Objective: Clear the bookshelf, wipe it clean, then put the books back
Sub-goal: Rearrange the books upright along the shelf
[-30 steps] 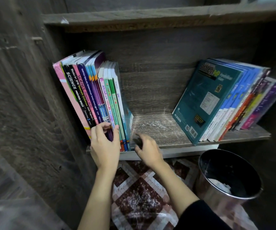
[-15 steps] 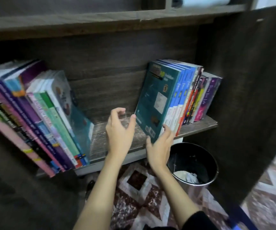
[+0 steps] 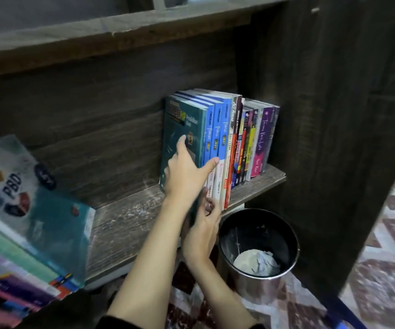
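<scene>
Our left hand [image 3: 187,173] lies flat on the cover of a teal book [image 3: 180,119], fingers [image 3: 181,141] straight and spread, thumb stretched across the blue spines beside it. Our right hand [image 3: 202,230] sits lower, at the foot of the same books [image 3: 237,138], its fingers curled against the bottom of the spines; we cannot tell whether they grip anything. A black sleeve shows at the wrist end of that arm.

The teal book is the outermost of an upright row that stands packed against the dark side panel [image 3: 334,115] at the right end of the shelf [image 3: 125,224]. A second stack [image 3: 25,210] leans at the far left, blurred, its top cover glossy.

Between the two groups the shelf is bare grey wood grain, marked with pale dusty streaks. Its front edge is a lighter strip. Behind runs a dark wood back wall [image 3: 85,129], and overhead a top board [image 3: 120,32] with a chipped edge.

Below the shelf's right end a black bin [image 3: 286,236] stands on the patterned floor [image 3: 381,245], just beside our right wrist, with a pale crumpled wad [image 3: 256,261] inside.
</scene>
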